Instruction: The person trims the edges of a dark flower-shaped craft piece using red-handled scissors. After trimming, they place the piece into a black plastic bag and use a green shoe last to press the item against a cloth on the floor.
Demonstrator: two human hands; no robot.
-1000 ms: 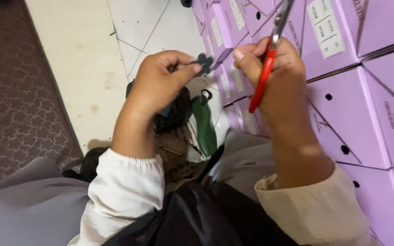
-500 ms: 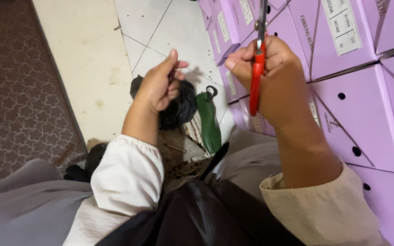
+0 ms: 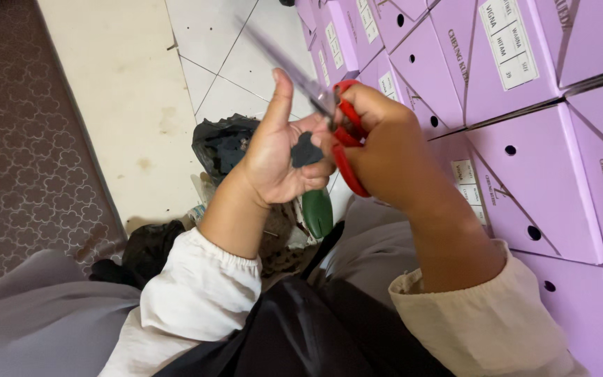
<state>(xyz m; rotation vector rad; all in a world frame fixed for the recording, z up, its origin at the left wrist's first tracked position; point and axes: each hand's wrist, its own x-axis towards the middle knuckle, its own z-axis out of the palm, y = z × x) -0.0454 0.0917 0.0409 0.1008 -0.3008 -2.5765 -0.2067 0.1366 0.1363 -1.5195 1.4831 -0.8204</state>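
My right hand (image 3: 385,139) grips red-handled scissors (image 3: 343,139), whose metal blades point up and to the left, blurred. My left hand (image 3: 280,150) is raised beside them, palm toward me, thumb up, with a small dark scrap of material (image 3: 306,150) resting against its fingers right next to the scissor handles. Both hands touch or nearly touch at the middle of the view, above my lap. White cuffs cover my wrists.
Stacked lilac shoe boxes (image 3: 525,139) with round holes and white labels fill the right side. A black bag of dark scraps (image 3: 221,143) lies on the white tile floor below my hands, a green object (image 3: 317,213) beside it. A brown patterned mat (image 3: 22,126) lies at left.
The left hand has turned palm-up and closed in on the right hand, now showing the dark scrap. The scissors have tilted from upright to pointing up-left.
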